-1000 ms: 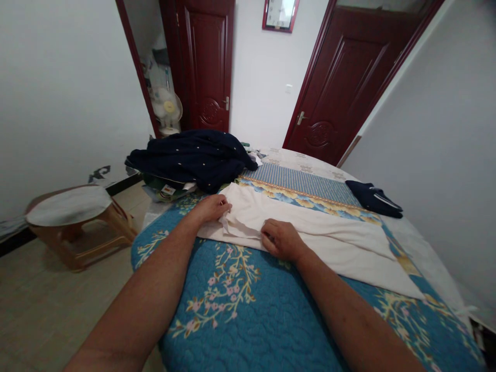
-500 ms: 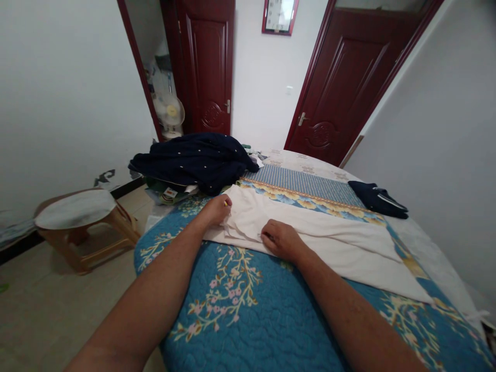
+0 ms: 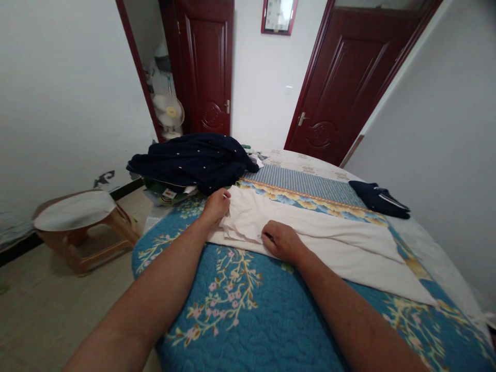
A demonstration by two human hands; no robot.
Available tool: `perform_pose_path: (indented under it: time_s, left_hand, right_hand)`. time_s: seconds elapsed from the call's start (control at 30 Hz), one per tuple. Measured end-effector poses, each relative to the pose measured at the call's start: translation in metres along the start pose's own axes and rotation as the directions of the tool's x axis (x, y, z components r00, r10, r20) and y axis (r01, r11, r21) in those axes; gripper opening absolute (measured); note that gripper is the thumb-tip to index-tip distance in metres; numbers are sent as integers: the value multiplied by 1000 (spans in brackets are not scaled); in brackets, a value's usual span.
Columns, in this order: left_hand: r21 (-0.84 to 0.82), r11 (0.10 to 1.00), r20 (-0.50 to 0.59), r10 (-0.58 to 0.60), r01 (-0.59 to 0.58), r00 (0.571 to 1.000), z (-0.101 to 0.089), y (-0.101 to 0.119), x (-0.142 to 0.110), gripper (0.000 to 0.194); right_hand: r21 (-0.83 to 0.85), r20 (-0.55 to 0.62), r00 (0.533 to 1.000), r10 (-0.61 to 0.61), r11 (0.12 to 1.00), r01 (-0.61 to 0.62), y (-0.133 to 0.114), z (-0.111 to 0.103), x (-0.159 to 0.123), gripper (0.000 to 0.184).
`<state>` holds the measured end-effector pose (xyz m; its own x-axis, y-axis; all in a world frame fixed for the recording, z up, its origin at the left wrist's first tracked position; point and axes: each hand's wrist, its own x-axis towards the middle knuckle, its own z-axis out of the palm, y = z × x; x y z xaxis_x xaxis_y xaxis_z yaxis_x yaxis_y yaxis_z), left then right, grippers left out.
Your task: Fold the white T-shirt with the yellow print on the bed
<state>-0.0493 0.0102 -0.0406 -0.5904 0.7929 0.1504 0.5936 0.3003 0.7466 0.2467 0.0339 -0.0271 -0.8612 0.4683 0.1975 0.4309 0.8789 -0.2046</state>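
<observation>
Working left to right: a low wooden stool (image 3: 73, 217) with a round pale seat stands on the tiled floor, well apart from the bed. Beyond it, an electric fan (image 3: 168, 111) sits beside a dark red door (image 3: 205, 67). A dark navy dotted garment (image 3: 191, 163) lies heaped at the far side of the bed, just above the left hand (image 3: 216, 205), which rests at the upper-left end of a cream cloth (image 3: 310, 237). Its fingers (image 3: 225, 199) are curled and bunched against the cloth's edge; the tips are hidden, so a pinch cannot be confirmed. The cloth lies flat on a blue floral quilt (image 3: 236, 330), folded over in layers, its long axis running from the left hand down to the right, towards the bed's right side. The right hand (image 3: 282, 241) sits on the cloth's near edge, its fingers (image 3: 267, 236) pressed together and pinching a fold — this hand is the nearer to the cloth's long run, while the left holds the end. Further right, a folded navy garment with white stripes (image 3: 377, 200) lies on the bed, apart from the cloth — a second dark red door (image 3: 344, 82) stands behind it.
</observation>
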Motion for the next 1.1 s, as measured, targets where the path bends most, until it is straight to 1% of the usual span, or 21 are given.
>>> perform_pose_path:
  time_s: [0.07,0.13,0.2,0.23,0.3,0.37,0.4,0.47,0.53,0.6,0.73,0.83,0.9,0.97,1.0,1.07,1.1]
  left_hand:
    - [40,999,-36,-12,14,999,-6,-3,2,22]
    - [133,991,-14,2,0,1000,-12,-6,3,15]
    - [205,978,19,23,-26,1000,-15,-7,1,12]
    - [216,976,17,26,-29,1000,-15,-8,0,13]
    - [195,981,-5,26,-24,1000,-14,-7,-1,24]
    - [152,988,-1,24,-24,1000,-13,-7,-1,37]
    - [140,990,13,24,-25,1000,-13,-6,2,40]
    - [143,989,55,36,-43,998,-13,-5,9,39]
    - [167,984,76,48,-60,996,-11,-3,20,39]
    - [178,983,56,37,-46,998,-7,-2,32,39]
    - [179,984,2,-24,23,1000,0,0,46,31]
    - [199,978,-33,-60,66,998,1,-1,44,30]
    - [230,971,-50,-60,70,997,-2,1,39,36]
    - [297,954,-66,-21,40,998,-7,5,33,42]
    - [336,942,-81,19,9,997,-10,9,30,43]
    - [391,915,-97,148,-99,984,-14,18,25,39]
    - [397,899,-74,231,-184,970,-15,22,22,37]
  right_hand:
    - [9,-11,1000,7,1000,-7,0,1,0,21]
    - [24,-19,1000,11,1000,-10,1,2,0,20]
    - [36,-61,998,33,999,-31,3,2,0,19]
    - [37,-104,993,52,998,-49,5,2,1,18]
    - [17,-202,975,89,996,-87,10,0,1,21]
    - [-42,-242,963,117,991,-131,16,-3,0,24]
    - [-78,-227,965,134,985,-155,19,-4,0,26]
    - [-138,-165,970,180,969,-204,24,-6,-1,27]
    - [-162,-111,972,206,961,-223,28,-7,-1,26]
    - [-170,-85,974,208,961,-220,30,-6,0,22]
    - [-208,-76,969,234,947,-245,32,-4,2,20]
    - [-230,-92,958,272,930,-286,34,-3,2,18]
    - [-242,-83,959,270,928,-282,35,-4,2,18]
    - [-250,-66,964,256,932,-265,35,-6,2,17]
    - [-249,-60,967,249,934,-256,35,-6,2,16]
    - [-238,-58,969,240,939,-247,34,-7,3,15]
    - [-228,-62,969,240,942,-247,34,-8,3,15]
